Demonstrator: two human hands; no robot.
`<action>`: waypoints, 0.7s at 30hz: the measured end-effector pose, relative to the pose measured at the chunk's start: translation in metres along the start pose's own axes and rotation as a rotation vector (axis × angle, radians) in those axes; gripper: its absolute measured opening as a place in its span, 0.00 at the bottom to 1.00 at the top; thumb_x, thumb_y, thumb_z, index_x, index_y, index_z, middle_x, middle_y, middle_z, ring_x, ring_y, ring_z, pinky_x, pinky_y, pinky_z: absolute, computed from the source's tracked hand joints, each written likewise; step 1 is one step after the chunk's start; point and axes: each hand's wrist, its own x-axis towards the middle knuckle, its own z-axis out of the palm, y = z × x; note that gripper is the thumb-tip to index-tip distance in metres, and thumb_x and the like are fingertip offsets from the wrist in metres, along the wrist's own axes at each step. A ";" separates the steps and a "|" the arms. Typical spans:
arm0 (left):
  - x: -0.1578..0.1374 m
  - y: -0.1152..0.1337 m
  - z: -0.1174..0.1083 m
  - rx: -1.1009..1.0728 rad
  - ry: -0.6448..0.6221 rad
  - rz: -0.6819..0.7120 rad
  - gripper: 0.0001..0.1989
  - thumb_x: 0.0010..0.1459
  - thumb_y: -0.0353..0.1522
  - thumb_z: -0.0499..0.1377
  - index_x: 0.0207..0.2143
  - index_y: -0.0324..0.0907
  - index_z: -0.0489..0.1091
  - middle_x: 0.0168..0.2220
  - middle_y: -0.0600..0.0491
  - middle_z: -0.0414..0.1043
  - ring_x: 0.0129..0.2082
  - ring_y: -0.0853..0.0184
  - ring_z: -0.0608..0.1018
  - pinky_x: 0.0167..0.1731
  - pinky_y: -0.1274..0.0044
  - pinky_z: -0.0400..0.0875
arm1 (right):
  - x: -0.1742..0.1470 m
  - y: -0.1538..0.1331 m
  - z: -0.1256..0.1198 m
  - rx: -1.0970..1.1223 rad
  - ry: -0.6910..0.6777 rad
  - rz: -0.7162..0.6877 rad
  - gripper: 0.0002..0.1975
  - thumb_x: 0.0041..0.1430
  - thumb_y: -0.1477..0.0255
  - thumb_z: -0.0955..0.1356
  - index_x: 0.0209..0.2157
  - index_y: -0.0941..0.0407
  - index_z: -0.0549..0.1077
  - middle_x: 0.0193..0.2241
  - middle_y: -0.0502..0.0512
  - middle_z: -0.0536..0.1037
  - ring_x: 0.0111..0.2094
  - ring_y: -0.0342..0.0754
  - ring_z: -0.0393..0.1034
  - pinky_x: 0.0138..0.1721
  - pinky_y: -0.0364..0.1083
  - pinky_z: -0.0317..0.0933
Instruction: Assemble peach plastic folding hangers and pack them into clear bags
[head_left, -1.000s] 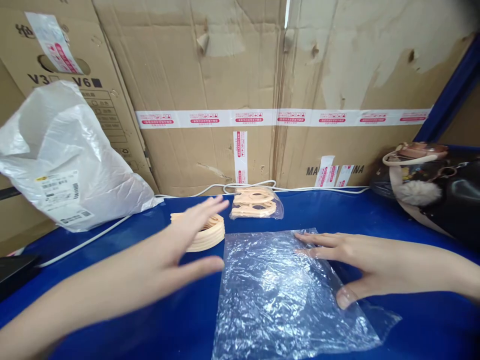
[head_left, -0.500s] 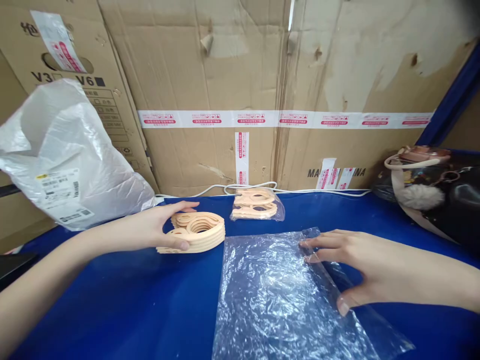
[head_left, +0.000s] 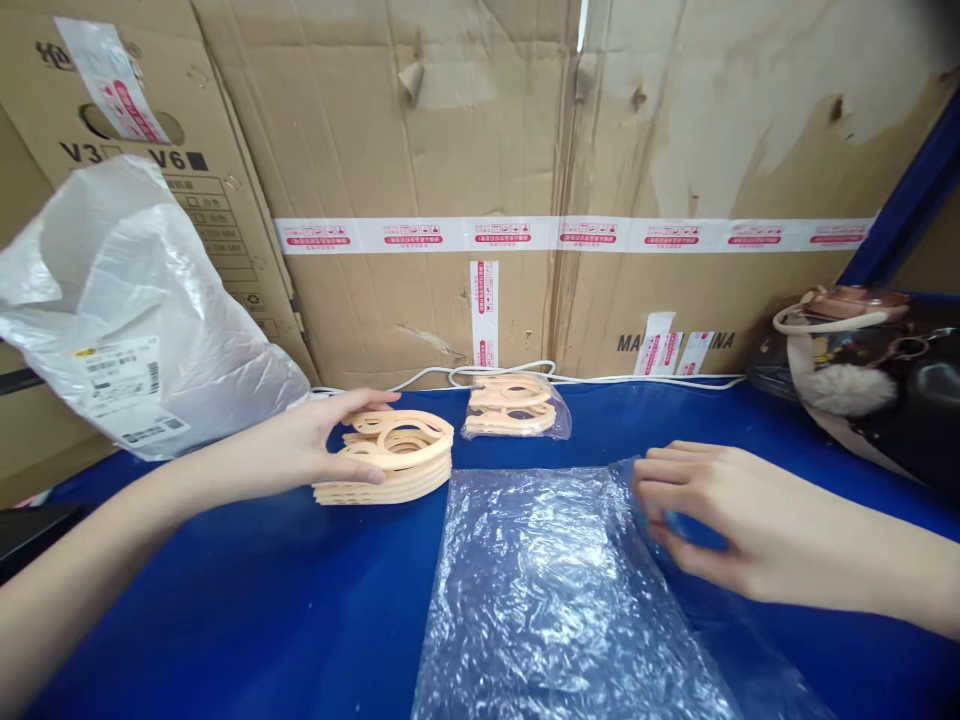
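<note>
On the blue table sits a stack of peach-coloured, curved plastic pieces that look like folded travel hangers (head_left: 405, 485). My left hand (head_left: 322, 445) grips the top hanger (head_left: 424, 425) between thumb and fingers, and that piece is raised a little and tilted above the others. To the right a clear plastic bag (head_left: 547, 590) lies flat and wrinkled. At its upper right edge is my right hand (head_left: 697, 515), fingers curled and thumb drawn in, closed on the film; the fingertips are partly hidden.
A small clear packet of similar hangers (head_left: 514, 405) lies behind the bag. At the left leans a white mailing bag (head_left: 150, 320). Cardboard boxes (head_left: 420, 130) form the back wall, with a white cable (head_left: 622, 382) along their foot. A dark bag with a pompom (head_left: 862, 385) stands at the right.
My left hand has lifted the top hanger slightly off the stack. My right hand's spread fingers have curled in at the bag's edge, and the bag has shifted slightly.
</note>
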 end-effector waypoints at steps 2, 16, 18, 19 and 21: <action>-0.001 0.011 0.002 -0.014 0.058 0.024 0.36 0.51 0.47 0.63 0.60 0.46 0.57 0.60 0.47 0.62 0.57 0.53 0.67 0.56 0.65 0.61 | 0.002 0.002 0.001 -0.070 0.005 -0.021 0.10 0.61 0.71 0.62 0.27 0.55 0.69 0.25 0.52 0.71 0.27 0.48 0.66 0.32 0.49 0.61; -0.027 0.104 0.070 -0.361 0.180 0.428 0.12 0.63 0.29 0.55 0.48 0.48 0.66 0.45 0.54 0.70 0.45 0.65 0.72 0.45 0.74 0.66 | 0.012 -0.034 0.020 0.388 0.180 0.109 0.20 0.61 0.63 0.65 0.54 0.50 0.66 0.49 0.56 0.73 0.48 0.51 0.69 0.48 0.50 0.64; -0.027 0.108 0.074 -0.456 0.149 0.417 0.07 0.63 0.31 0.55 0.44 0.47 0.68 0.41 0.54 0.71 0.40 0.66 0.73 0.39 0.76 0.67 | 0.016 -0.034 0.024 0.521 0.108 0.131 0.14 0.63 0.64 0.64 0.48 0.51 0.71 0.41 0.53 0.77 0.40 0.47 0.71 0.41 0.46 0.65; -0.027 0.110 0.076 -0.506 0.125 0.391 0.05 0.64 0.32 0.55 0.42 0.46 0.68 0.39 0.54 0.71 0.37 0.67 0.73 0.36 0.76 0.67 | 0.018 -0.035 0.025 0.576 0.070 0.143 0.11 0.64 0.64 0.64 0.43 0.52 0.73 0.35 0.51 0.78 0.35 0.45 0.71 0.37 0.44 0.64; -0.027 0.112 0.080 -0.640 0.057 0.302 0.06 0.62 0.33 0.56 0.42 0.46 0.66 0.37 0.55 0.71 0.35 0.67 0.73 0.34 0.76 0.67 | 0.020 -0.036 0.027 0.642 0.013 0.178 0.12 0.65 0.64 0.63 0.35 0.54 0.74 0.28 0.48 0.76 0.28 0.42 0.67 0.30 0.42 0.60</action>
